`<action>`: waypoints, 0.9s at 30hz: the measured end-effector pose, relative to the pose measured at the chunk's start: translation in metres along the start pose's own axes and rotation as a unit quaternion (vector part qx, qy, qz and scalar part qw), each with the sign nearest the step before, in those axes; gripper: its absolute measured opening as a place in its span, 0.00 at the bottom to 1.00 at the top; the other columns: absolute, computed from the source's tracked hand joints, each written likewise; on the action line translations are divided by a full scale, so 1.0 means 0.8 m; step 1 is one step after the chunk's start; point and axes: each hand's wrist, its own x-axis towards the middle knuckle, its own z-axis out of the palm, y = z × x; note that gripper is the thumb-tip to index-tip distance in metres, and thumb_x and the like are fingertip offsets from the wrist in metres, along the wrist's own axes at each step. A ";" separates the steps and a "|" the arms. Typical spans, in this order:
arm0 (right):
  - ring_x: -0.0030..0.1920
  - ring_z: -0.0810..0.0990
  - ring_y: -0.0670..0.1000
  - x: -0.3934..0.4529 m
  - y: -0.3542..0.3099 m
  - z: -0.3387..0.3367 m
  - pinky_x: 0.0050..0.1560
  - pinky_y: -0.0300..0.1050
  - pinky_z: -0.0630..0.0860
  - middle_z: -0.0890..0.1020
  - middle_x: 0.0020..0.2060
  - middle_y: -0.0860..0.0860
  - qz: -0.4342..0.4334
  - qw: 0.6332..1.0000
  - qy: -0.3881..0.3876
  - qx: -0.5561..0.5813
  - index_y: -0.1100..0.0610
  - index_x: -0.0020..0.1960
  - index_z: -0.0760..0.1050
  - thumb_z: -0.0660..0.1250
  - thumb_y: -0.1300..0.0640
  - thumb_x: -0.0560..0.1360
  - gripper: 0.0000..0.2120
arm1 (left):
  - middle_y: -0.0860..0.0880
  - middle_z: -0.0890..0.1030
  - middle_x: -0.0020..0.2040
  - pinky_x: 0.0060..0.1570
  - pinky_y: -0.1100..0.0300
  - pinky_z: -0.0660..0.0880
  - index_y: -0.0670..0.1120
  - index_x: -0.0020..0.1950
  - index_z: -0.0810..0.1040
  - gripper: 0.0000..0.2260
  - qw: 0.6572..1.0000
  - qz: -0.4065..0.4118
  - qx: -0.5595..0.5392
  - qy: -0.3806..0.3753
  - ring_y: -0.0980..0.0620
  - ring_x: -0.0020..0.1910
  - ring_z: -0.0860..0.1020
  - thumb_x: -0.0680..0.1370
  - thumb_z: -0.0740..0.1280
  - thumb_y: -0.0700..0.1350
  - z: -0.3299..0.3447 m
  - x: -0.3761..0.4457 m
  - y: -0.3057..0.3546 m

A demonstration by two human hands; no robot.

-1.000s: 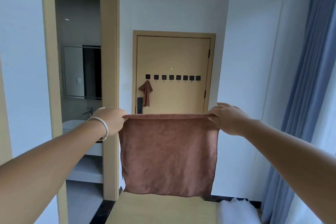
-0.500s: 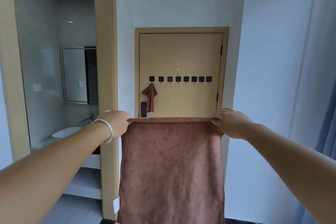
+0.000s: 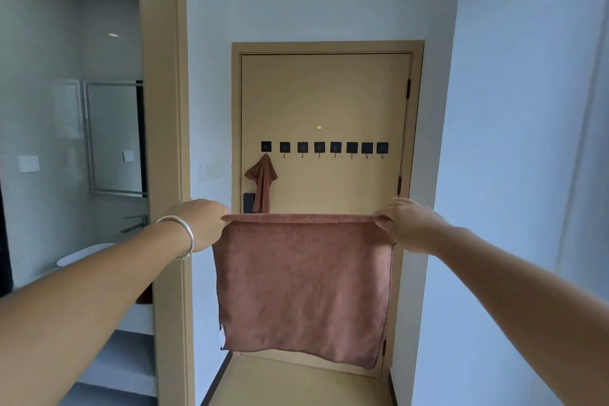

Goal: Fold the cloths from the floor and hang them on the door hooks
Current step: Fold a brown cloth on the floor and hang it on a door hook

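Note:
A brown cloth [image 3: 303, 287] hangs flat in front of me, stretched by its top edge. My left hand [image 3: 201, 222], with a silver bangle on the wrist, pinches the top left corner. My right hand [image 3: 407, 224] pinches the top right corner. Ahead stands a tan door [image 3: 329, 92] with a row of several black hooks [image 3: 324, 147]. Another brown cloth [image 3: 262, 183] hangs from the leftmost hook. The other hooks are bare.
A tan door frame post [image 3: 164, 109] stands at my left, with a bathroom behind it holding a white basin [image 3: 84, 254] and a mirror [image 3: 113, 138]. White walls flank a narrow hallway with a tan floor [image 3: 296, 386].
The view has moved closer to the door and the curtain at the right has left the frame. Both hands keep the same grip on the stretched cloth.

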 end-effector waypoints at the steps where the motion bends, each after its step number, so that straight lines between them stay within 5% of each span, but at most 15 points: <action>1: 0.71 0.63 0.48 0.015 0.003 0.007 0.68 0.49 0.65 0.76 0.60 0.42 0.002 1.000 -0.001 0.001 0.45 0.64 0.74 0.51 0.48 0.83 0.17 | 0.52 0.79 0.38 0.42 0.57 0.72 0.49 0.38 0.73 0.13 1.000 0.004 0.002 0.000 0.50 0.41 0.77 0.79 0.53 0.42 0.010 0.016 -0.003; 6: 0.68 0.66 0.49 0.102 0.011 0.044 0.67 0.47 0.66 0.76 0.60 0.43 0.004 0.999 -0.008 -0.038 0.47 0.67 0.73 0.54 0.53 0.83 0.16 | 0.51 0.78 0.37 0.34 0.59 0.66 0.49 0.38 0.72 0.14 1.000 0.016 0.001 0.012 0.50 0.37 0.75 0.80 0.53 0.44 0.060 0.104 -0.028; 11: 0.49 0.76 0.50 0.212 0.007 0.068 0.52 0.48 0.77 0.77 0.48 0.49 0.059 0.998 -0.021 0.031 0.50 0.55 0.77 0.52 0.51 0.82 0.15 | 0.51 0.79 0.38 0.39 0.56 0.72 0.49 0.38 0.73 0.15 0.998 0.010 -0.065 -0.002 0.50 0.39 0.77 0.81 0.53 0.48 0.104 0.210 -0.071; 14: 0.47 0.76 0.51 0.280 0.005 0.085 0.49 0.48 0.76 0.77 0.47 0.50 0.059 0.998 -0.019 0.032 0.47 0.47 0.73 0.52 0.50 0.82 0.12 | 0.51 0.79 0.39 0.42 0.55 0.74 0.49 0.38 0.73 0.15 0.997 0.012 -0.074 -0.006 0.50 0.41 0.78 0.81 0.52 0.49 0.131 0.274 -0.100; 19: 0.46 0.76 0.51 0.369 0.002 0.134 0.49 0.48 0.77 0.77 0.46 0.49 0.071 0.996 -0.027 0.036 0.47 0.51 0.76 0.52 0.49 0.82 0.14 | 0.52 0.79 0.41 0.44 0.55 0.75 0.51 0.40 0.74 0.16 0.997 0.019 -0.072 -0.010 0.51 0.42 0.78 0.82 0.52 0.50 0.185 0.352 -0.136; 23: 0.43 0.75 0.50 0.426 0.004 0.182 0.44 0.47 0.74 0.76 0.42 0.47 0.070 0.996 -0.053 0.033 0.44 0.43 0.71 0.52 0.48 0.82 0.12 | 0.52 0.80 0.42 0.45 0.55 0.75 0.51 0.42 0.76 0.15 0.996 0.012 -0.085 -0.036 0.51 0.43 0.78 0.82 0.52 0.50 0.233 0.398 -0.155; 27: 0.41 0.74 0.48 0.493 0.015 0.224 0.39 0.43 0.70 0.75 0.42 0.47 0.071 0.994 -0.062 0.047 0.45 0.44 0.71 0.53 0.48 0.81 0.11 | 0.53 0.80 0.43 0.44 0.58 0.74 0.51 0.45 0.78 0.16 0.994 0.007 -0.089 -0.055 0.52 0.44 0.77 0.82 0.51 0.50 0.278 0.448 -0.167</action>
